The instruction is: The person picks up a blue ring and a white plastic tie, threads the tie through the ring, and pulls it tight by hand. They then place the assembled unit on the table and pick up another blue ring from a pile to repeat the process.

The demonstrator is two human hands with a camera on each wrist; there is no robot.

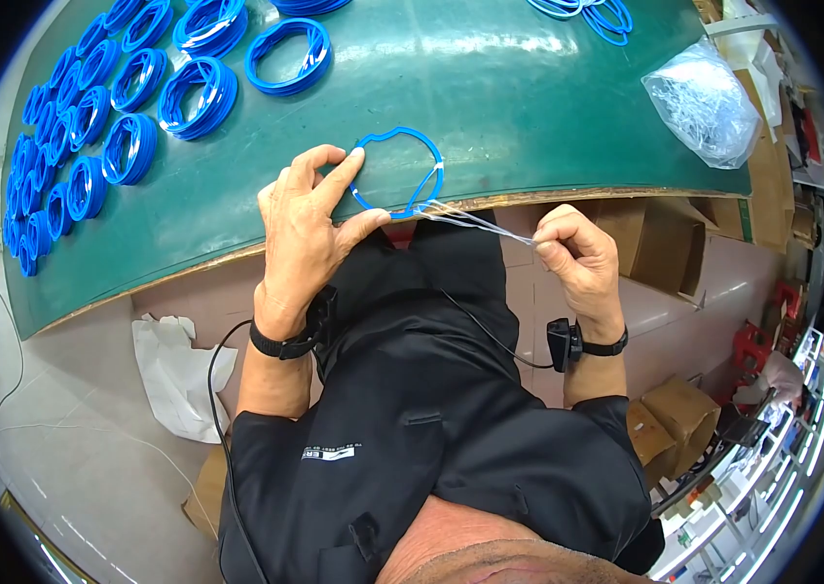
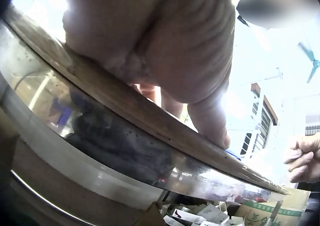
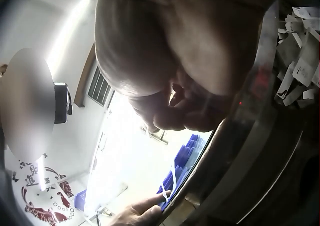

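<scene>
The left hand (image 1: 307, 229) pins the blue loop (image 1: 398, 172) at the table (image 1: 529, 107) edge — thumb and forefinger pinching it steady — so the right hand (image 1: 577, 255), fingers pinched, can draw the clear tie (image 1: 478, 223) taut.

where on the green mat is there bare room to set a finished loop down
The green mat is bare in the middle, between the blue loop the left hand holds and the plastic bag. The far left is crowded with stacked blue coils.
</scene>
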